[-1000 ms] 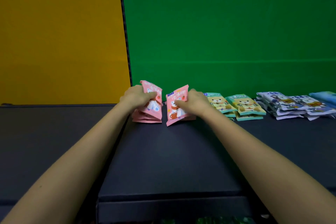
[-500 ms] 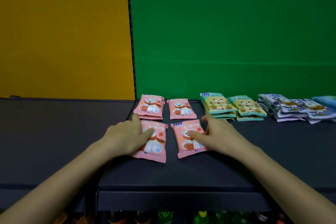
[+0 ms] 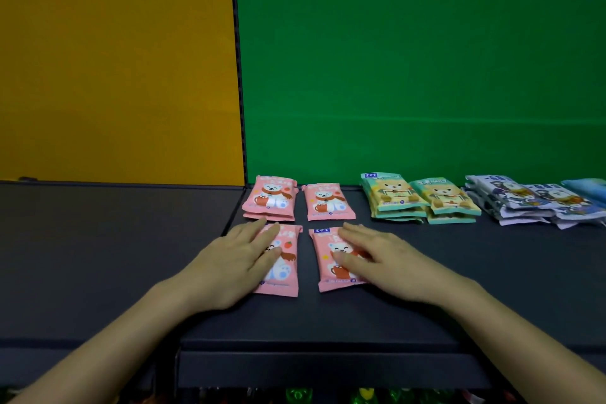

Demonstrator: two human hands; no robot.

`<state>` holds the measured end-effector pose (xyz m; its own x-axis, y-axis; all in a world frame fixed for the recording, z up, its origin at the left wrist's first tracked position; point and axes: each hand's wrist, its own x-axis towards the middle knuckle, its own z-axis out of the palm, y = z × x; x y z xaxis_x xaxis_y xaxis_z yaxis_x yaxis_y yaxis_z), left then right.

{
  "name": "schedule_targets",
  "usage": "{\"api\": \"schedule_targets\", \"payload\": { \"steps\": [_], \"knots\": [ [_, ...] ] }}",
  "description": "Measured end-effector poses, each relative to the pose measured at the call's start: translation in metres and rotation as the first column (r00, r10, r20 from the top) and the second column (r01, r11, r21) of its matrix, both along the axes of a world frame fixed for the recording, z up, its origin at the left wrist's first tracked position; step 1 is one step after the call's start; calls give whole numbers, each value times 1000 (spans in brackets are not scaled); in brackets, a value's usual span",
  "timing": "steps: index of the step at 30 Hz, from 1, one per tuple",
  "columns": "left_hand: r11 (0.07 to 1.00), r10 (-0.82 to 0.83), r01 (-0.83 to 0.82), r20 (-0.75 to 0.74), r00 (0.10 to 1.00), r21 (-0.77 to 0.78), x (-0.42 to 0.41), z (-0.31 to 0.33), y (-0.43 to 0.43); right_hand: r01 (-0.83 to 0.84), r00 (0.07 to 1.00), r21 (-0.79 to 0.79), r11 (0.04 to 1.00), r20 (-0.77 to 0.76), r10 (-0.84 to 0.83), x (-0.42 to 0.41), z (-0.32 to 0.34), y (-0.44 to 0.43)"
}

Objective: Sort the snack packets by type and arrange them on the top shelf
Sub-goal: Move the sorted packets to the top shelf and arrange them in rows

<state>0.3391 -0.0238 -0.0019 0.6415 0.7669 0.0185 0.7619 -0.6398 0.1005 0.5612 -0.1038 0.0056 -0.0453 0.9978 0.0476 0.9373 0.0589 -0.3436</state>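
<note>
Pink bear snack packets lie flat on the dark top shelf (image 3: 426, 272). My left hand (image 3: 229, 259) rests flat on the front left pink packet (image 3: 285, 272). On the front right pink packet (image 3: 324, 259) my right hand (image 3: 377, 256) lies with straight fingers. Behind them sit a small stack of pink packets (image 3: 270, 198) and another pink packet (image 3: 328, 202). Green-and-yellow bear packets (image 3: 416, 200) are stacked to the right, and white-blue packets (image 3: 531, 203) farther right.
A blue packet (image 3: 587, 187) shows at the far right edge. A yellow wall panel (image 3: 114, 59) and a green one (image 3: 419, 59) stand behind the shelf. Colourful items (image 3: 328, 395) show dimly on the level below the shelf's front edge.
A second ago both hands held pink packets upright near the back. They have since laid two packets flat in front, and now press on them; the hands shifted slightly forward over the packets.
</note>
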Motion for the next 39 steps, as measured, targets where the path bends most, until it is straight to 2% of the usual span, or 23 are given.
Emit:
{"api": "schedule_targets", "payload": {
  "steps": [2,5,7,9,11,14,17,22,25,28,31,33,36,39],
  "knots": [
    [1000,13,-17,171,985,24,2,5,11,24,998,76,997,-53,-20,1,12,12],
    [985,91,-147,458,884,87,12,17,43,91,992,203,975,-99,-72,-1,24,44],
    [986,149,-164,512,846,-16,22,22,67,116,992,242,963,-70,-101,-3,24,69],
    [965,227,-118,522,822,-235,29,23,84,158,987,215,964,-16,-158,-4,19,91],
    [932,265,-81,512,817,-353,35,18,92,193,978,117,974,61,-201,-3,15,105],
    [942,245,-95,470,848,-321,41,10,93,205,973,-31,978,118,-200,-3,11,113],
    [958,230,-118,457,859,-260,44,5,92,229,965,-17,973,134,-225,-5,9,114],
    [958,213,-86,481,851,-273,45,4,97,272,944,44,961,182,-275,-10,4,110],
    [950,221,-73,490,844,-303,44,2,101,273,943,-5,962,197,-267,-11,8,108],
    [975,207,-156,407,889,-157,44,0,102,212,967,-63,975,156,-200,-11,17,97],
    [973,135,-200,428,894,112,46,8,92,178,982,76,981,58,-182,1,30,74],
    [955,56,-185,475,878,230,52,19,84,198,977,194,961,37,-209,24,40,58],
    [968,16,-144,524,851,204,77,38,73,329,941,272,904,-17,-337,76,53,43],
    [983,34,-125,533,845,135,116,50,62,450,888,252,856,-24,-460,133,52,33]
  ]
}}
